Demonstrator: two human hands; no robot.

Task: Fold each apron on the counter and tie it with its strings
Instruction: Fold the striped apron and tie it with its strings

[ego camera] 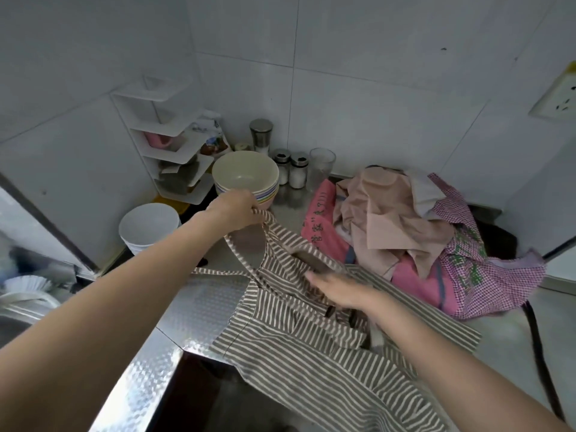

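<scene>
Left hand [232,210] grips the striped apron's [311,353] strap [280,232]; right hand [339,289], blurred, seemingly flat, presses it. Folding barely begun; heap [420,232] waits.

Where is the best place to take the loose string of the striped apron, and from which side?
Probably at the free end of the loose string, which lies flat on the counter left of the striped apron. Come from above and left and pinch it; the left hand already holds the neck strap.

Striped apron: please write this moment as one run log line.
left hand grips neck strap, lifted | right hand flat on striped apron | apron unfolded on counter | other aprons piled behind
</scene>
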